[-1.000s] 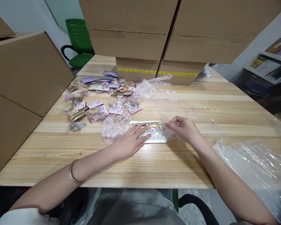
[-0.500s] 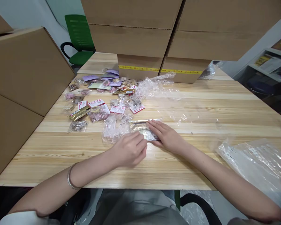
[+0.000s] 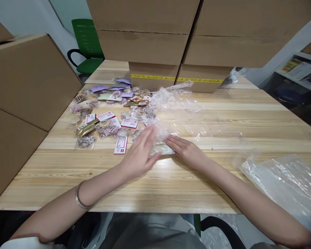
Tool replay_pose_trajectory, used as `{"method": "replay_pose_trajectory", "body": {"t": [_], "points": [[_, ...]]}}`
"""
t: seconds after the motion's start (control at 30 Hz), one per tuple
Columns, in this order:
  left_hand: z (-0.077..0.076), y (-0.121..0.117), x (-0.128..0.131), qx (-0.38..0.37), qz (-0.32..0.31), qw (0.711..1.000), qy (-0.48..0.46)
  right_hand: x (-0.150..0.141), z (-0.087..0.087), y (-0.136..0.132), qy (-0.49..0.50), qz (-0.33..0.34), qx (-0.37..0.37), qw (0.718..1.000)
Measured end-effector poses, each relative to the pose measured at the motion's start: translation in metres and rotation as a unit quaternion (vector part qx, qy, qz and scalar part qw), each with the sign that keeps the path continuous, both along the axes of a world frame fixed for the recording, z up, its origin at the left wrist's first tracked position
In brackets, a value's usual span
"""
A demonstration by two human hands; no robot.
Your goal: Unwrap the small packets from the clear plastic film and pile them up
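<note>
My right hand (image 3: 188, 151) lies over a shiny clear plastic packet (image 3: 161, 148) on the table, fingers stretched out together on its right end. My left hand (image 3: 139, 152) is raised at the packet's left side, fingers stretched out and thumb apart, slightly smeared by motion. Crumpled clear plastic wrap (image 3: 162, 130) stands up just beyond the packet, beside the left fingertips; whether they touch it I cannot tell. Left of that hand, a white card with red edges (image 3: 120, 145) lies flat. What the packet contains is not clear.
Small bagged items (image 3: 108, 128), red-and-white cards and purple packets (image 3: 99, 88) pile up at the left and back. Tall cardboard boxes (image 3: 150, 45) stand behind, and another box (image 3: 33, 79) borders the left. Loose clear plastic bags (image 3: 282, 180) lie at the right.
My left hand has gone from a closed pinch to outstretched fingers and moved slightly left. Clear wrap that lay left of the packet is now beyond it, uncovering the white card.
</note>
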State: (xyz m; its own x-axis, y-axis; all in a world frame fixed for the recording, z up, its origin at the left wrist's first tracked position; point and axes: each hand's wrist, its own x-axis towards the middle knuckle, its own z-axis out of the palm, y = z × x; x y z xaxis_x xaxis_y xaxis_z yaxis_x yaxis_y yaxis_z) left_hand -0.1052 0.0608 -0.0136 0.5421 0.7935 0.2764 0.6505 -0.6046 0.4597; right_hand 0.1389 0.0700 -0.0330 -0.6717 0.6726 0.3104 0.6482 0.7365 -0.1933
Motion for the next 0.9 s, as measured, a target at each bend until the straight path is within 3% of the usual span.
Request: {"method": "replay_pose_trajectory", "body": {"t": [0.07,0.2,0.33,0.4,0.47,0.53,0.6,0.73,0.8,0.83,0.9], "points": [[-0.003,0.001,0.003,0.0,-0.09,0.994,0.06,0.003,-0.002,0.0,0.032,0.017,-0.01,0.999],[-0.01,0.008,0.001,0.004,-0.113,0.99,0.085,0.004,-0.005,0.0,0.136,0.005,-0.06,0.989],[-0.005,0.018,-0.01,-0.049,-0.182,0.982,-0.005,0.005,0.012,0.001,0.237,-0.016,-0.106,0.965],[0.0,0.02,-0.012,-0.12,-0.198,0.97,-0.081,0.009,0.028,0.0,0.218,0.011,-0.169,0.961],[0.004,0.017,-0.009,-0.205,-0.17,0.951,-0.156,0.013,0.043,-0.003,0.205,0.05,-0.265,0.941],[0.006,0.011,-0.002,-0.279,-0.132,0.926,-0.216,0.016,0.054,-0.01,0.222,0.056,-0.36,0.905],[0.006,0.005,0.005,-0.33,-0.1,0.903,-0.258,0.022,0.061,-0.017,0.252,0.01,-0.428,0.868],[0.003,0.003,0.009,-0.375,-0.02,0.85,-0.368,0.062,0.068,-0.016,0.332,-0.167,-0.471,0.8],[-0.001,0.008,0.005,-0.385,0.018,0.821,-0.421,0.1,0.069,0.0,0.422,-0.303,-0.408,0.751],[-0.003,0.011,0.004,-0.389,0.034,0.811,-0.436,0.122,0.068,0.012,0.485,-0.375,-0.355,0.706],[-0.007,0.018,0.002,-0.397,0.055,0.793,-0.458,0.165,0.067,0.043,0.599,-0.503,-0.205,0.588]]}}
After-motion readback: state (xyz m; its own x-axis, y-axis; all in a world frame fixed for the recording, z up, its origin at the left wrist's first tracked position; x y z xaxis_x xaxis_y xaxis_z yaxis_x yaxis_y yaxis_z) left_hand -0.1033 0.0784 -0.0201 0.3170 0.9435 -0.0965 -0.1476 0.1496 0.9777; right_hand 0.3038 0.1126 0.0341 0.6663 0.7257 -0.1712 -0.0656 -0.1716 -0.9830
